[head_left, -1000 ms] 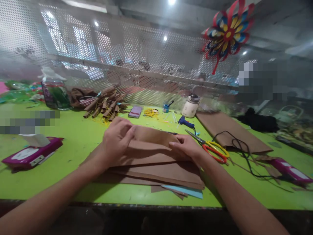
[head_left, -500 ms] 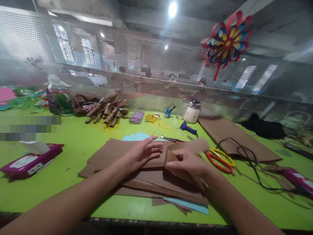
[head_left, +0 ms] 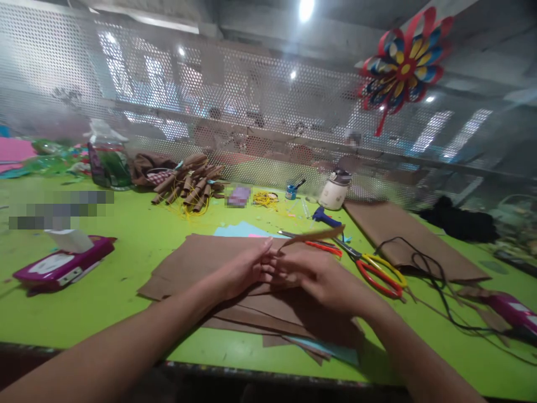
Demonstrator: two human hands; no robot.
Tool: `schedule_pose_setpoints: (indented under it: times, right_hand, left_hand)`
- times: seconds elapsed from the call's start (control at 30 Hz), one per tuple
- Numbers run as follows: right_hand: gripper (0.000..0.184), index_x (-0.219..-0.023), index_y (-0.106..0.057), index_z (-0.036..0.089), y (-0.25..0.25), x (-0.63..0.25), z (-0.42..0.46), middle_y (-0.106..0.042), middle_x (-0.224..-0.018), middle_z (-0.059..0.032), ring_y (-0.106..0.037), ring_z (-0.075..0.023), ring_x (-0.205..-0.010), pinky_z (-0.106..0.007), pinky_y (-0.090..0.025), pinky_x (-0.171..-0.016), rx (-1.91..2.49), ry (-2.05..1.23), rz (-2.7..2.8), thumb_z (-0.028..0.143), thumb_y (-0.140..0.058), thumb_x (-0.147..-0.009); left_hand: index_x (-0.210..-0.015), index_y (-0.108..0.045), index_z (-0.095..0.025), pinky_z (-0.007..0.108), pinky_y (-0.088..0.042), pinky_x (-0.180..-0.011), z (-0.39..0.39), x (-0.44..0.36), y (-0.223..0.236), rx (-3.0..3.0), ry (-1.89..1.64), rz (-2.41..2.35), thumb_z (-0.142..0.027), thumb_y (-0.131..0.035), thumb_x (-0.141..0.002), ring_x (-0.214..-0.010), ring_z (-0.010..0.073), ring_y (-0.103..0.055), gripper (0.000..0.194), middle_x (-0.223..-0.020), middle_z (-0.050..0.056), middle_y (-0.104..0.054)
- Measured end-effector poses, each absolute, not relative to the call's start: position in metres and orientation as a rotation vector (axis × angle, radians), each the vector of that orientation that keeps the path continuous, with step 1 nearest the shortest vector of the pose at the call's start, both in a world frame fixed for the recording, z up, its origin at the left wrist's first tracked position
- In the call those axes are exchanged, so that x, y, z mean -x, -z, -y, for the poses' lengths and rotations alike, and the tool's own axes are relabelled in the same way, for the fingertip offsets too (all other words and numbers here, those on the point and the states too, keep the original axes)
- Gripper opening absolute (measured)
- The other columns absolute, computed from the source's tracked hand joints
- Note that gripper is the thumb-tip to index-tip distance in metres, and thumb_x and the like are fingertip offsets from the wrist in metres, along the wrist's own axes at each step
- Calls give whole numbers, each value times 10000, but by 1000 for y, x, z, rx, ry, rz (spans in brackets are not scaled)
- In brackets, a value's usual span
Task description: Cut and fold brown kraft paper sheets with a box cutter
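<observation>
My right hand (head_left: pixel 325 278) is closed on a curved strip of brown paper (head_left: pixel 314 236), whose free end sticks out above the knuckles. Against its fingertips, my left hand (head_left: pixel 245 273) has curled its fingers, with its thumb raised; the paper's near end seems pinched between the two hands, partly hidden by fingers. Beneath them lies a stack of brown paper sheets (head_left: pixel 180 264), with light blue paper (head_left: pixel 239 228) showing at its far edge. Right of the right hand are scissors (head_left: pixel 380 275) with red and yellow handles.
At the back stand a bundle of brown paper rolls (head_left: pixel 195 184) with yellow string, a blue glue gun (head_left: pixel 326 218) and a white bottle (head_left: pixel 334 191). A folded brown sheet (head_left: pixel 406 240) and a black cord (head_left: pixel 438 288) lie right. A purple box (head_left: pixel 62 268) sits left.
My left hand has closed in from open fingers to meet the right. The paper in my right hand has turned, its strip now seen edge-on above the hand. The view has shifted slightly.
</observation>
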State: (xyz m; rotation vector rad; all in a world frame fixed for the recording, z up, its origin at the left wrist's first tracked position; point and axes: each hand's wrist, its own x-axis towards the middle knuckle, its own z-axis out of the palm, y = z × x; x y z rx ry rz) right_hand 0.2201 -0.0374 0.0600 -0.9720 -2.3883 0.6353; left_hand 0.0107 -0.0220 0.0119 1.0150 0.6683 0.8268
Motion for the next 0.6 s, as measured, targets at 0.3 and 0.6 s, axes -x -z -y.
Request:
schedule_pose_setpoints:
  times: [0.3, 0.6]
  right_hand:
    - [458, -1205, -633, 235, -70, -194, 47, -708, -1105, -90, -656, -220, -884, -286, -426, -678, 931, -177, 2994, 89, -500, -792]
    - [93, -852, -668, 195, -87, -194, 42, -697, -743, -53, -599, -169, -644, -260, -328, -569, 960, 84, 2926, 170, -586, -816]
  left_hand:
    - [-1425, -433, -273, 436, -371, -1044, 34, -14, -24, -1382, -897, -618, -475, -769, -720, -1312, 307, -447, 807, -1434, 115, -496]
    - [-996, -712, -131, 316, -494, -739, 33, -16, -11, -1006, -973, -711, -505, -631, -829, -786, 222, -672, 418, -931, 103, -743]
